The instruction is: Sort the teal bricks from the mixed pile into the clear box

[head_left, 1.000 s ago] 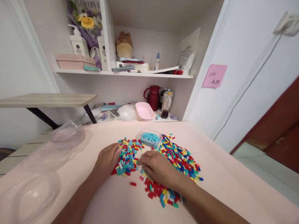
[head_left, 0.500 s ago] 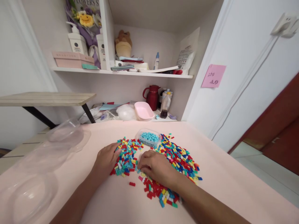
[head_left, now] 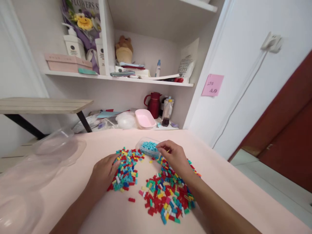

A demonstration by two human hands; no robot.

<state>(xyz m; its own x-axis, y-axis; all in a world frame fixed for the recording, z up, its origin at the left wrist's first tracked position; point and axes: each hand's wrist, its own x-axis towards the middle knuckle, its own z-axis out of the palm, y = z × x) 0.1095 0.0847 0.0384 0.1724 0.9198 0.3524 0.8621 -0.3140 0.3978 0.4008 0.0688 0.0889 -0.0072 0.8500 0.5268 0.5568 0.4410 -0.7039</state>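
Observation:
My left hand (head_left: 103, 171) rests on the table against the left edge of a pile of small coloured toy bricks (head_left: 126, 169), its fingers stretched out and loosely curved, holding nothing that shows. My right hand (head_left: 174, 156) is raised at the right side of a clear plastic box (head_left: 143, 151) of light blue bricks. Its thumb and fingertips are pinched together by the rim; whatever sits between them is too small to make out. Below and behind that hand spreads a larger mixed pile of bricks (head_left: 168, 191). One red brick (head_left: 132, 200) lies apart in front.
Clear plastic lids and trays (head_left: 53, 149) lie on the left of the pink tabletop (head_left: 104, 214). At the back stand a pink tray (head_left: 145, 119), a red jug (head_left: 154, 105) and a bottle (head_left: 167, 113). A wooden stand (head_left: 44, 105) is at the left.
My right hand has moved up and away from the gap between the piles to the right rim of the clear box. My left hand stays by the left pile. The view has shifted slightly.

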